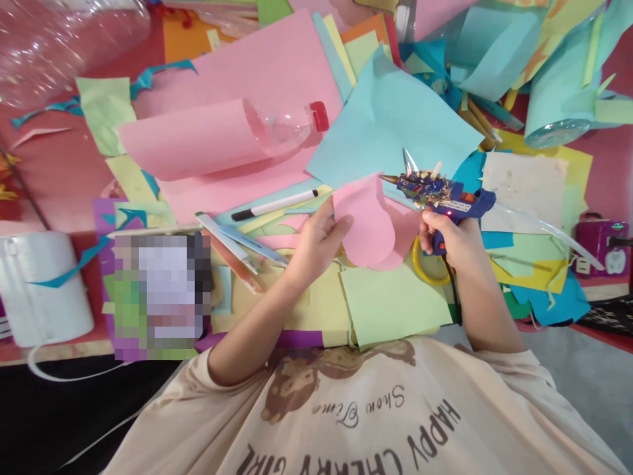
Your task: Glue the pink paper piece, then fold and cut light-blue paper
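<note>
My left hand (324,239) pinches the left edge of a pink paper cutout (366,224) with a rounded lower end. In my right hand (448,241) is a blue hot glue gun (457,201), its body crusted with bits of debris and a small red light glowing. The gun's nozzle points left, close to the cutout's top right edge; whether it touches I cannot tell. A clear glue stick (548,227) runs out of its back. Yellow-handled scissors (429,267) lie partly hidden beneath my right hand. Under the nozzle spreads a light blue paper sheet (395,119).
A plastic bottle (284,125) wrapped in pink paper lies beyond my left hand. Several pens, including a black-capped marker (274,206), rest beside my left wrist. A white cylinder (44,287) stands at far left. Another blue-wrapped bottle (561,99) and paper scraps crowd the right.
</note>
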The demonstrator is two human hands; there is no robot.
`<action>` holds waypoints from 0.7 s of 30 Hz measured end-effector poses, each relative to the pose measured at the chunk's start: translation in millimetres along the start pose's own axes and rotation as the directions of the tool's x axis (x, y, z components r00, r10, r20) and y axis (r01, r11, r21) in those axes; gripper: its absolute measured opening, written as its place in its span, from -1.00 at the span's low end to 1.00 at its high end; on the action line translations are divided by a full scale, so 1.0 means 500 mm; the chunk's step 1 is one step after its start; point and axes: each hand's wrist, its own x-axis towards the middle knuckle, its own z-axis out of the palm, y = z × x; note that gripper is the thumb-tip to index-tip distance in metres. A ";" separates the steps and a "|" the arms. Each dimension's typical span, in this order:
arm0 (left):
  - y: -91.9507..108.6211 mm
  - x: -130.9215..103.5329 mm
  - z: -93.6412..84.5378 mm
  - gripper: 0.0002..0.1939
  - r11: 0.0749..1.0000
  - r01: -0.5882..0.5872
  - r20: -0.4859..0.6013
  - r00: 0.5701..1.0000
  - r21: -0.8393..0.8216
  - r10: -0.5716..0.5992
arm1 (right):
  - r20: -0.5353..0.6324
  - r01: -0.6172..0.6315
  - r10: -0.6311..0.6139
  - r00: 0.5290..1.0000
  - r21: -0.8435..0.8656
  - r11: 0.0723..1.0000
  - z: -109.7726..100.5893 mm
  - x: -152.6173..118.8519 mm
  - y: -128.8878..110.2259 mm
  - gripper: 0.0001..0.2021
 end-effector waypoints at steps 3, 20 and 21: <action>-0.002 0.000 0.000 -0.59 1.000 0.001 -0.005 1.000 0.001 -0.001 | -0.002 0.006 -0.006 1.000 -0.003 1.000 0.000 0.000 0.001 -0.69; 0.001 0.003 0.003 -0.56 1.000 -0.007 -0.005 1.000 -0.010 0.006 | -0.001 0.038 -0.038 0.999 0.007 0.999 0.006 0.000 -0.006 -0.83; 0.001 0.003 0.002 -0.56 1.000 -0.007 -0.002 1.000 -0.014 0.007 | -0.007 0.039 -0.039 0.999 0.004 0.999 0.006 0.001 -0.005 -0.83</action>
